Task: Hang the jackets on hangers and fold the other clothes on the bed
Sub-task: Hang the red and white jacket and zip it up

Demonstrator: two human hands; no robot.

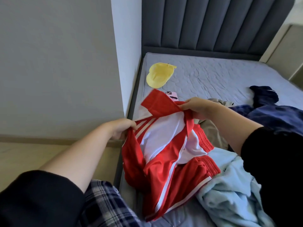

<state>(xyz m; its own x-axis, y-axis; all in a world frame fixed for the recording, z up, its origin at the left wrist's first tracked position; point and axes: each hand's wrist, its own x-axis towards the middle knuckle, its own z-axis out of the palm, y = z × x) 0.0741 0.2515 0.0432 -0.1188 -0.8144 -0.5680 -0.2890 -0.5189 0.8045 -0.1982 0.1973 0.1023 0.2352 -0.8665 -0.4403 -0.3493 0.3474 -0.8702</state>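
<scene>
- Checked blue-and-white cloth [105, 202] lies nearest, at the near-left edge of the bed, beside the black left sleeve [41, 199].
- Light blue fleecy garment [229, 194] lies crumpled at near right on the grey quilted mattress [213, 76], touching the hem of the red jacket.
- Red zip track jacket [164, 169], with white lining and white stripes, is held open. Its upper part is lifted and its lower part rests on the mattress.
- Left hand [121, 128]: fingers curled round the jacket's striped shoulder edge.
- Right hand [196, 107]: fingers and thumb pinch the jacket's collar.
- Beige garment [211, 131] lies behind the jacket, and dark blue plush fabric [270, 115] lies to its right.
- Pink phone [172, 95] lies just beyond the collar, partly hidden.
- Yellow cap [159, 75] lies farther back, near the mattress's left edge.
- Grey channelled headboard [213, 22] stands at the far end.
</scene>
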